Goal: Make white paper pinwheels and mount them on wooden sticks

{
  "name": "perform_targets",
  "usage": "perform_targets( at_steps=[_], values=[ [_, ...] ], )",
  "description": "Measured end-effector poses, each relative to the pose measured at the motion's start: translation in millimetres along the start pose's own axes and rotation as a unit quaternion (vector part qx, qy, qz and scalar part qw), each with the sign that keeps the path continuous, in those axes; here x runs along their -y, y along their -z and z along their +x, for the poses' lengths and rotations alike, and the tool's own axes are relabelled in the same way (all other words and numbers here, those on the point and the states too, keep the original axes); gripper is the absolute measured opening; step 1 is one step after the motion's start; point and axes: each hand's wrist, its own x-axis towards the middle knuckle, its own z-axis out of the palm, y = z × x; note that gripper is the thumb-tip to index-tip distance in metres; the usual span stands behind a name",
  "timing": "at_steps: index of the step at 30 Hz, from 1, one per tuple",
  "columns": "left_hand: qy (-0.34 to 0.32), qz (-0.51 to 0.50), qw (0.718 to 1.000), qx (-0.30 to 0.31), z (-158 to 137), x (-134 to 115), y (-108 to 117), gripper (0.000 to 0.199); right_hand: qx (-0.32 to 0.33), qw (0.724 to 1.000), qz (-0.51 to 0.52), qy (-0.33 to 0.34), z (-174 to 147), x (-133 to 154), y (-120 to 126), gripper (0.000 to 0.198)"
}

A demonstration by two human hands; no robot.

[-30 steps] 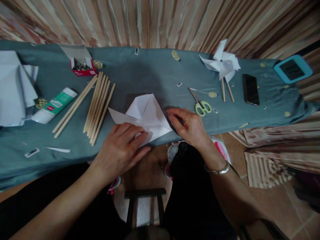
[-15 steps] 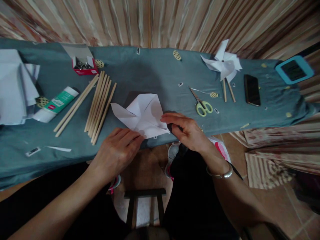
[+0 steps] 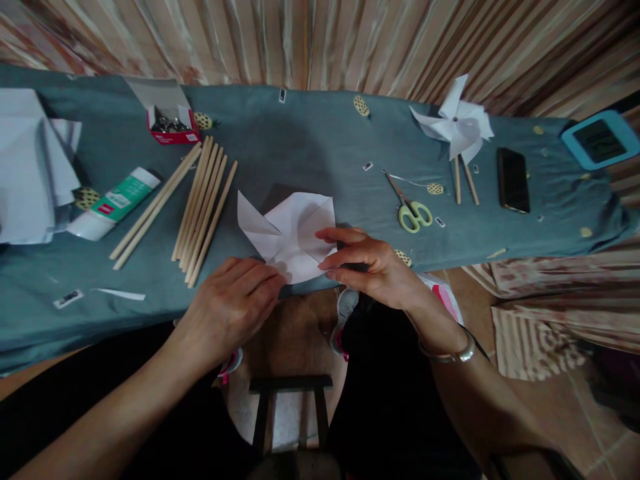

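A white sheet of paper, cut and partly folded into a pinwheel [image 3: 300, 223], lies at the near edge of the cloth-covered table, one pointed blade standing up at its left. My left hand [image 3: 243, 293] is closed on its lower left edge, fingers bunched together. At the lower right corner, the thumb and a finger of my right hand [image 3: 367, 263] pinch the paper, while the index finger stretches out over its surface. A finished white pinwheel [image 3: 455, 120] lies at the back right, with two wooden sticks [image 3: 465, 180] by it.
Green-handled scissors [image 3: 414, 215] lie right of the paper; beyond them are a phone [image 3: 513, 180] and a blue-framed device [image 3: 600, 141]. On the left are wooden sticks [image 3: 205, 207], a glue tube [image 3: 115, 203], a red box of metal pins [image 3: 173, 127] and stacked paper [image 3: 25, 167].
My right hand has shifted left over the paper, its fingers now at the lower right corner. The left blade stands more upright. My left hand keeps its hold.
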Motion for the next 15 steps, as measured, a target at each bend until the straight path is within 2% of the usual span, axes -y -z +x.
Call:
perform_targets(
  at_steps=[7,15],
  values=[
    [0.009,0.002,1.000,0.021,-0.3,-3.2,3.1,0.011,-0.016,1.000,0.013,-0.020,7.6,-0.7,-3.7,0.014],
    [0.016,-0.009,0.999,0.043,-2.9,-4.7,3.5,0.016,-0.105,0.993,-0.035,-0.033,25.3,2.7,-27.5,0.006]
  ],
)
